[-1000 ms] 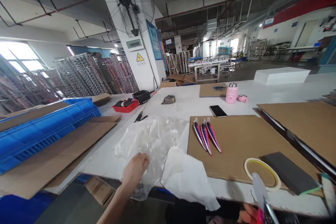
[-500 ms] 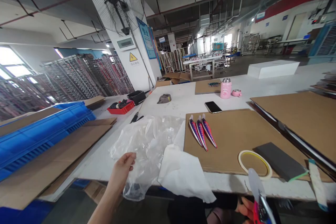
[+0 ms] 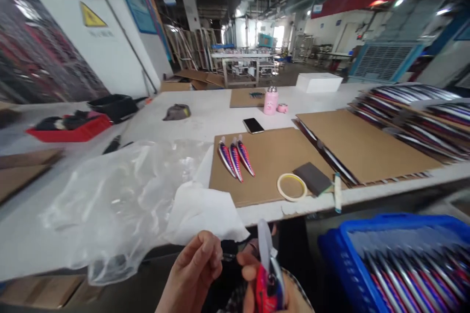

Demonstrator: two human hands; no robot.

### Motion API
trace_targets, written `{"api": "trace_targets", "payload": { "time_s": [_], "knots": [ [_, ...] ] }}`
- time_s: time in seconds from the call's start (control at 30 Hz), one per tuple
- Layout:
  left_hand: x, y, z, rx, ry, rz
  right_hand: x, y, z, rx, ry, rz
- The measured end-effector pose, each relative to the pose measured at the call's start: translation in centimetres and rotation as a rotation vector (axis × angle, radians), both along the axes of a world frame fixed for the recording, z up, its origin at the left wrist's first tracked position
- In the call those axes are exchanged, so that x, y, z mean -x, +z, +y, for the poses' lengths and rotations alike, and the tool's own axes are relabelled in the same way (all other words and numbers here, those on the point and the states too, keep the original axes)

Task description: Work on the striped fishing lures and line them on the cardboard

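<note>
My right hand point(image 3: 289, 289), low in the middle, is closed around a red and silver fishing lure point(image 3: 268, 289) with its clear lip pointing up. My left hand point(image 3: 200, 264) is just left of it, thumb and fingers pinched together. A small thin dark bit shows between the two hands, too blurred to name. Three purple, red and silver lures point(image 3: 235, 159) lie side by side on a cardboard sheet point(image 3: 271, 151). A white cloth point(image 3: 203, 210) hangs over the table edge beyond my left hand, beside a crumpled clear plastic bag point(image 3: 121, 200).
A tape roll point(image 3: 292, 199), dark grey pad point(image 3: 312, 177) and phone point(image 3: 253, 125) lie on the table. A pink bottle point(image 3: 270, 101) stands farther back. A blue crate point(image 3: 400, 220) of lures sits at lower right; stacked cardboard layers with lures point(image 3: 407, 117) are above it.
My left hand has left the plastic bag and come right, beside the lure in my right hand. The view has turned right, bringing the blue crate of lures into sight.
</note>
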State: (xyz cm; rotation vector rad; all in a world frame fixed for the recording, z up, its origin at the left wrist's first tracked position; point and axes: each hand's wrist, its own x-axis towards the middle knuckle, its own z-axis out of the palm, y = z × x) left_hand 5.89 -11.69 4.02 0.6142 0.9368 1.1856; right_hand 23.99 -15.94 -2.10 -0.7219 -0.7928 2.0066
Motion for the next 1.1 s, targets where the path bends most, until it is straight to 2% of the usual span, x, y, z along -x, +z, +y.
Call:
{"api": "trace_targets", "payload": {
  "time_s": [0.13,0.23,0.3,0.43,0.47,0.53,0.67,0.77,0.9,0.97,1.1],
  "knots": [
    [-1.9,-1.2,-0.2,0.046,-0.141,0.001,-0.3,0.8,-0.3,-0.042,0.042,-0.006],
    [-2.1,-2.2,-0.4,-0.023,-0.171,0.127,-0.5,1.4,-0.6,-0.006,-0.053,0.071],
    [-1.8,-2.7,-0.5,-0.207,-0.147,0.337,-0.5,1.8,-0.8,0.025,-0.132,0.146],
    [-0.8,-3.5,0.0,-0.832,-0.237,0.816,-0.7,1.9,-1.3,0.013,-0.172,0.182],
    [-0.6,-3.6,0.2,-0.934,-0.274,0.874,-0.7,1.9,-1.4,0.009,-0.178,0.176],
    [-0.5,-3.6,0.7,-1.02,-0.303,0.911,-0.7,1.6,-1.6,0.027,-0.205,0.134],
    [-0.6,-2.9,0.9,-0.984,-0.244,0.902,-0.1,0.6,-2.1,0.036,-0.226,0.021],
    [-1.0,-2.1,0.2,-0.818,-0.19,0.833,0.6,-0.2,-2.3,0.007,-0.317,0.056],
    [-1.8,-1.2,-0.9,-0.59,-0.184,0.77,1.8,-0.9,-2.5,-0.013,-0.478,0.023],
    [-2.2,-1.0,-1.0,-0.578,-0.155,0.806,2.2,-0.8,-2.5,-0.049,-0.51,0.025],
    [-2.6,-0.7,-0.6,-0.694,-0.096,0.964,2.7,-0.1,-2.4,-0.085,-0.498,0.111]
  ]
}}
